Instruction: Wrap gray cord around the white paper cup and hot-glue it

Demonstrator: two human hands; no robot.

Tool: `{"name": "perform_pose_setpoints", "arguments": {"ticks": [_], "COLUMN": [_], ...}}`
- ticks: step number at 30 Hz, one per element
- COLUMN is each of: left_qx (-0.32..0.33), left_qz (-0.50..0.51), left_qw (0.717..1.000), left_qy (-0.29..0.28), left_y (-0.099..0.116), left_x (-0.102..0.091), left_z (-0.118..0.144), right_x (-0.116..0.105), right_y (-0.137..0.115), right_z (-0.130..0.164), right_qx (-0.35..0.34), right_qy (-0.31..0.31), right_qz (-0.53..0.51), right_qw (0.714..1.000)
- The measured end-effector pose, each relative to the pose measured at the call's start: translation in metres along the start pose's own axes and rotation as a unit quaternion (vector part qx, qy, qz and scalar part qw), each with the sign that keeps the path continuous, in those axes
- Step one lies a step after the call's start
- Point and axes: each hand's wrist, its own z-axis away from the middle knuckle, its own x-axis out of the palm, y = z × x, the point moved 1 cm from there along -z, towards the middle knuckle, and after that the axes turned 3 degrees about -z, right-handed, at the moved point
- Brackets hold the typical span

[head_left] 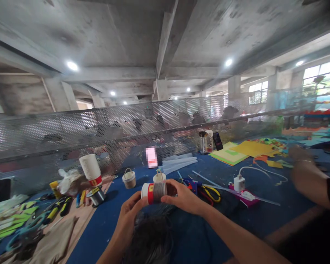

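Between my hands a white paper cup with a red band lies on its side. Grey cord or yarn seems to cover its right part. The fingers of my left hand hold the white end from the left and below. My right hand is closed around the other end, thumb in front. Just behind the cup stands a small pale basket with a handle, partly hidden. A similar handled basket stands to the left. Below my hands is a dark stringy tangle, too blurred to identify.
At left are stacked paper cups, a wire spool, pliers and scissors. A blue glue gun, yellow-handled scissors and a white charger lie right. Another person's arm reaches in. Perforated metal panel stands behind.
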Motion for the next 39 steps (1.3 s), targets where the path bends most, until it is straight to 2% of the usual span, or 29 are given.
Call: {"name": "perform_pose_setpoints", "arguments": {"ticks": [3,9,11,16,25,33,39], "left_qx": [-0.007,-0.049,-0.034,-0.018,0.067,0.053,0.039], "left_qz": [0.032,0.045,0.025,-0.057,-0.198,-0.202,-0.164], "left_qw": [0.999,0.998,0.999,0.998,0.978,0.978,0.986], "left_qy": [0.009,-0.011,-0.001,-0.004,-0.013,-0.001,-0.005], "left_y": [-0.005,-0.006,-0.005,-0.004,-0.006,0.007,-0.003], "left_x": [-0.002,-0.002,-0.001,0.002,0.006,0.018,0.010], "left_z": [-0.002,-0.003,-0.003,-0.001,-0.001,0.005,0.000], "right_x": [0.002,0.001,0.000,-0.002,0.009,0.013,0.016], "right_y": [-0.006,-0.009,-0.008,-0.011,-0.015,-0.018,-0.024], "right_z": [0.002,0.003,0.002,0.000,0.002,0.001,0.004], "right_qx": [-0.025,-0.054,-0.064,-0.116,-0.166,-0.182,-0.193], "right_qy": [0.001,-0.004,0.002,0.078,0.096,0.098,0.100], "right_qz": [0.031,0.069,0.057,0.110,0.237,0.269,0.241], "right_qw": [0.999,0.996,0.996,0.984,0.953,0.941,0.946]}}
